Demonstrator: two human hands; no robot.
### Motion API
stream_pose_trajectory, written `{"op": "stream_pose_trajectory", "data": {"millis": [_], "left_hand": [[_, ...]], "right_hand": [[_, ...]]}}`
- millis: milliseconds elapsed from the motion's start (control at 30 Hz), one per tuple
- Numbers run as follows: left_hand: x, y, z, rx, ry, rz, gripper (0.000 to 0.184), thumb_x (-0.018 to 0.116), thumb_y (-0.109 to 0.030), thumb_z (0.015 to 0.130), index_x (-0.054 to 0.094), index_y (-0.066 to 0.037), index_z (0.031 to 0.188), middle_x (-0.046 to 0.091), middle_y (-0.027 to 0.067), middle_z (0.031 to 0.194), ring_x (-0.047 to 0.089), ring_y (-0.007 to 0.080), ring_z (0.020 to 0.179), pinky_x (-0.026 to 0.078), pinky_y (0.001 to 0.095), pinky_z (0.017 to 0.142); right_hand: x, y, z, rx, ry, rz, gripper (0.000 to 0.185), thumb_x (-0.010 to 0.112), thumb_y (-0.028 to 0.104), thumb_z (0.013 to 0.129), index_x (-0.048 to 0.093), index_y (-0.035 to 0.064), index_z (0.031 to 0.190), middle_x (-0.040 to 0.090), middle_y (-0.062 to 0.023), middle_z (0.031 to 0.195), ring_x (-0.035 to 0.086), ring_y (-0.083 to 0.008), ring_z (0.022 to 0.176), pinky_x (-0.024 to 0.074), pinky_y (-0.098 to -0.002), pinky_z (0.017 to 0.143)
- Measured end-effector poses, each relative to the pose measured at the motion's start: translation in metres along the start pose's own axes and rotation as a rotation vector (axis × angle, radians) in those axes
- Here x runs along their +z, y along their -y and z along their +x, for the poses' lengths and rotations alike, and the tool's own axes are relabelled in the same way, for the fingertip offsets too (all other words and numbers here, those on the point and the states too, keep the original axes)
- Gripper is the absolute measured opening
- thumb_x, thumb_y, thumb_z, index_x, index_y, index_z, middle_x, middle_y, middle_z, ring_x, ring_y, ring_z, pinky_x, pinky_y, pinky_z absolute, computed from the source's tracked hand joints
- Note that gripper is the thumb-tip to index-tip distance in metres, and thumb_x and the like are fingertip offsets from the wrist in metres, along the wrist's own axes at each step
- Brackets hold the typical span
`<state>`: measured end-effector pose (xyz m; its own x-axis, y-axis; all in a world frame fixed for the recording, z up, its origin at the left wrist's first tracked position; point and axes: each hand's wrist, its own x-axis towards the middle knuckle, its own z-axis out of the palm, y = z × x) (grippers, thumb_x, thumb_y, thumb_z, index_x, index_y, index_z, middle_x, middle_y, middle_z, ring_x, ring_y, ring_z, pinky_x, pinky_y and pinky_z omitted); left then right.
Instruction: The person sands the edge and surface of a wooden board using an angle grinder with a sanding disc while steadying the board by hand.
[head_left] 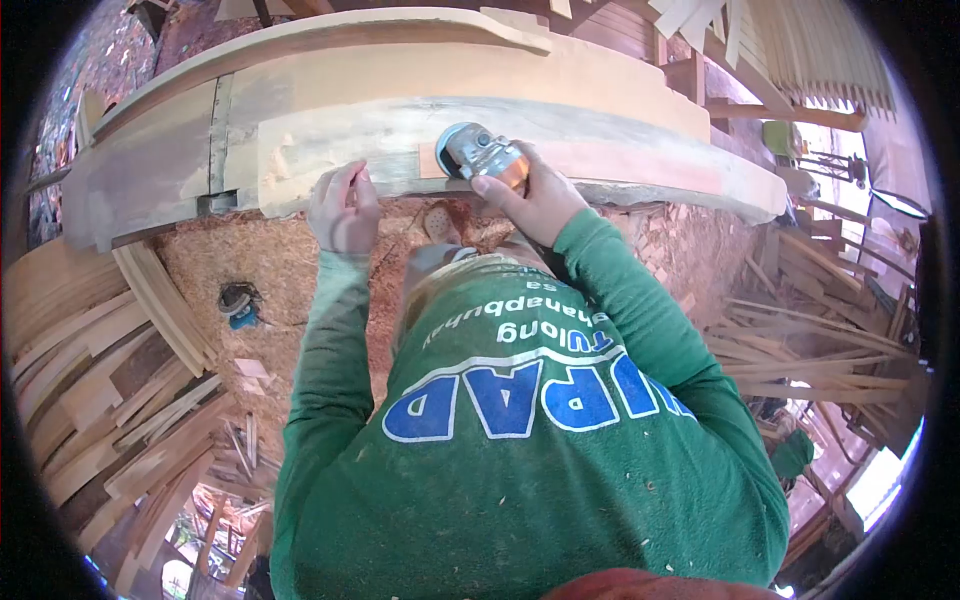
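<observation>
In the head view, my right hand [540,200] grips an angle grinder [485,155] with a silver head, an orange body and a rounded guard. It is over the pale wooden board [340,145] in front of me, near the board's front edge. Whether its disc touches the wood, I cannot tell. A thin pinkish wood piece [620,165] lies along that edge, beside the grinder. To the left, my left hand [345,208] hovers by the front edge with loosely bent fingers and nothing visible in them.
A ruler-like marked strip [219,130] crosses the worktop at left. Another power tool [239,303] lies on the sawdust-covered ground [300,290]. Stacked wood strips [100,390] fill the left side, with more loose sticks [820,340] at right. A curved wood piece [330,42] lies at the back.
</observation>
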<state>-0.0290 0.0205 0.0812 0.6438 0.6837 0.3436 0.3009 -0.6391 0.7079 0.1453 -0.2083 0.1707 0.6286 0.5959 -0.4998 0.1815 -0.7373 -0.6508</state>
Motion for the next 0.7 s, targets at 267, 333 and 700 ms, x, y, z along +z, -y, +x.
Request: {"op": "stream_pose_trajectory", "data": {"millis": [267, 333, 700], "left_hand": [[-0.016, 0.008, -0.005, -0.047, 0.059, 0.031, 0.016, 0.072, -0.009, 0.094, 0.080, -0.005, 0.107, 0.077, 0.0140, 0.100, 0.074, 0.0268, 0.087, 0.060, 0.0369, 0.080], [-0.018, 0.013, -0.006, -0.045, 0.048, 0.015, 0.017, 0.072, -0.010, 0.095, 0.079, -0.003, 0.108, 0.076, 0.0139, 0.099, 0.074, 0.0253, 0.086, 0.060, 0.0360, 0.080], [0.007, 0.009, 0.008, 0.102, 0.067, -0.074, 0.014, 0.073, -0.012, 0.096, 0.077, -0.004, 0.107, 0.075, 0.0156, 0.098, 0.073, 0.0305, 0.086, 0.059, 0.0396, 0.079]], "right_hand": [[0.006, 0.008, 0.005, 0.037, 0.039, 0.077, 0.111, 0.070, 0.072, 0.090, 0.036, -0.0070, 0.159, 0.066, -0.0355, 0.135, 0.065, -0.0438, 0.129, 0.0495, -0.0441, 0.112], [0.010, -0.003, 0.006, 0.010, 0.018, 0.139, 0.110, 0.072, 0.070, 0.089, 0.036, -0.0070, 0.159, 0.066, -0.0353, 0.133, 0.066, -0.0431, 0.128, 0.0508, -0.0435, 0.110], [0.000, 0.044, 0.002, 0.081, 0.068, -0.069, 0.110, 0.067, 0.076, 0.088, 0.040, -0.0036, 0.159, 0.067, -0.0349, 0.132, 0.067, -0.0464, 0.125, 0.0517, -0.0482, 0.108]]}}
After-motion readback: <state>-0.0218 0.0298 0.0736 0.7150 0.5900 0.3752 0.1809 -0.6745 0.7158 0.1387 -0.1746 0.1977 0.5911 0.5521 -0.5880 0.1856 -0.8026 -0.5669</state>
